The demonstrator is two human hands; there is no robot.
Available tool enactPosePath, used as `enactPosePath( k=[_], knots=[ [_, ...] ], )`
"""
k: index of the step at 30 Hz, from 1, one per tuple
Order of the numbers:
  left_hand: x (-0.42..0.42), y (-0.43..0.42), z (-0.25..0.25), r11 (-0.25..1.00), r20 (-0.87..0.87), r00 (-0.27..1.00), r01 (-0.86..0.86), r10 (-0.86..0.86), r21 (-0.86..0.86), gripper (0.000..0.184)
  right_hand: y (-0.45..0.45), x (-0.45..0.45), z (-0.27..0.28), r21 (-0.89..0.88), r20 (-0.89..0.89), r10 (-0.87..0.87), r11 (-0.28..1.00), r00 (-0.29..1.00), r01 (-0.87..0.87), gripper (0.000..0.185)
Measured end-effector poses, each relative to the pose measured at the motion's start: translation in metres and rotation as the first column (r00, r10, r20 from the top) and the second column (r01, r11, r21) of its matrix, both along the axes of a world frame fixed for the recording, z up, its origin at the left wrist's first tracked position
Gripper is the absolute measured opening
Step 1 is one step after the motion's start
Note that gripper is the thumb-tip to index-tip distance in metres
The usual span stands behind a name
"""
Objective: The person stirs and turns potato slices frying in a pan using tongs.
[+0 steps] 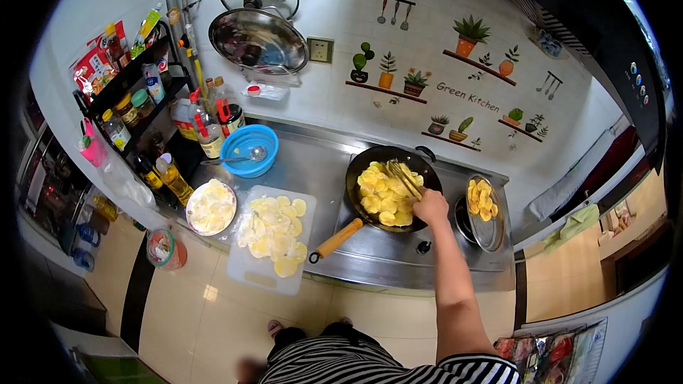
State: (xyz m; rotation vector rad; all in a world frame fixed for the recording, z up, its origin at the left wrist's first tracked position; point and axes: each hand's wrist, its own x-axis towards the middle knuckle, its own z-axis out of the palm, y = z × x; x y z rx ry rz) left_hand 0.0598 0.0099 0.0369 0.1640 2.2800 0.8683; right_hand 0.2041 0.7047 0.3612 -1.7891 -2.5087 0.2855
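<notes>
My right hand (431, 208) is closed around chopsticks (405, 179), blurred at the tips, which reach into a dark wok (353, 186) holding yellow slices (381, 192). The wok's wooden handle (339, 239) points toward the lower left, with no hand on it. Low in the view, a blurred skin-coloured patch, apparently my left hand (250, 370), hangs beside the striped shirt; its fingers cannot be made out. Pale, coated slices (272, 231) cover much of a white cutting board (267, 282) left of the wok.
A plate of pale slices (211, 207) and a blue basket (268, 163) with a ladle stand left. Browned slices (482, 199) lie on a metal tray (488, 233) at right. Bottles (175, 180) and a black rack (146, 122) line the left wall; a bin (167, 249) stands below.
</notes>
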Motion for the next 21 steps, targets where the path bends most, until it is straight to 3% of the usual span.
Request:
enactPosePath(
  k=[1, 3, 4, 5, 6, 7, 8, 10, 12, 14, 19, 21],
  knots=[
    [0.0, 0.003, 0.006, 0.997, -0.047, 0.999, 0.025, -0.022, 0.066, 0.032, 0.002, 0.007, -0.002, 0.001, 0.0, -0.002, 1.0, 1.0, 0.002, 0.037],
    [0.0, 0.013, 0.016, 0.99, -0.096, 0.995, 0.055, -0.042, 0.132, 0.03, 0.006, 0.023, -0.009, -0.014, -0.246, -0.014, 1.0, 0.969, 0.011, 0.037],
    [-0.001, 0.019, 0.019, 0.988, 0.002, 0.997, -0.077, 0.077, 0.134, 0.031, 0.009, 0.031, -0.013, -0.052, -0.371, 0.007, 0.998, 0.929, -0.028, 0.036],
    [-0.002, 0.024, 0.022, 0.971, 0.1, 0.976, -0.206, 0.194, 0.123, 0.031, 0.011, 0.04, -0.018, -0.051, -0.37, 0.004, 0.998, 0.929, -0.025, 0.036],
    [-0.003, 0.023, 0.017, 0.972, 0.102, 0.977, -0.202, 0.19, 0.123, 0.031, 0.005, 0.047, -0.011, -0.201, -0.501, -0.101, 0.98, 0.859, -0.001, 0.035],
    [-0.005, 0.014, -0.004, 0.99, -0.073, 0.995, -0.053, 0.063, 0.131, 0.036, -0.001, 0.053, -0.005, -0.346, -0.603, -0.222, 0.938, 0.766, -0.002, 0.035],
    [-0.007, 0.007, -0.023, 0.989, -0.246, 0.967, 0.097, -0.067, 0.114, 0.041, -0.007, 0.059, -0.005, -0.381, -0.663, -0.263, 0.925, 0.7, -0.013, 0.033],
    [-0.013, -0.002, -0.051, 0.978, -0.223, 0.974, 0.075, -0.03, 0.194, 0.045, -0.017, 0.071, 0.001, -0.435, -0.685, -0.325, 0.901, 0.652, -0.008, 0.032],
    [-0.02, 0.001, -0.045, 0.961, -0.198, 0.98, 0.053, 0.002, 0.271, 0.049, -0.022, 0.084, 0.0, -0.541, -0.677, -0.438, 0.841, 0.591, 0.002, 0.034],
    [-0.031, 0.002, -0.036, 0.841, 0.329, 0.935, -0.282, 0.132, 0.463, 0.052, -0.027, 0.097, -0.003, -0.571, -0.688, -0.476, 0.821, 0.548, -0.005, 0.038],
    [-0.042, 0.022, -0.003, 0.933, 0.301, 0.931, -0.278, 0.204, 0.229, 0.04, -0.047, 0.116, -0.012, -0.662, -0.701, -0.603, 0.749, 0.38, -0.032, 0.049],
    [-0.047, 0.026, 0.009, 0.935, 0.314, 0.933, -0.259, 0.177, 0.244, 0.035, -0.051, 0.122, -0.022, -0.676, -0.693, -0.618, 0.736, 0.37, -0.037, 0.052]
  ],
)
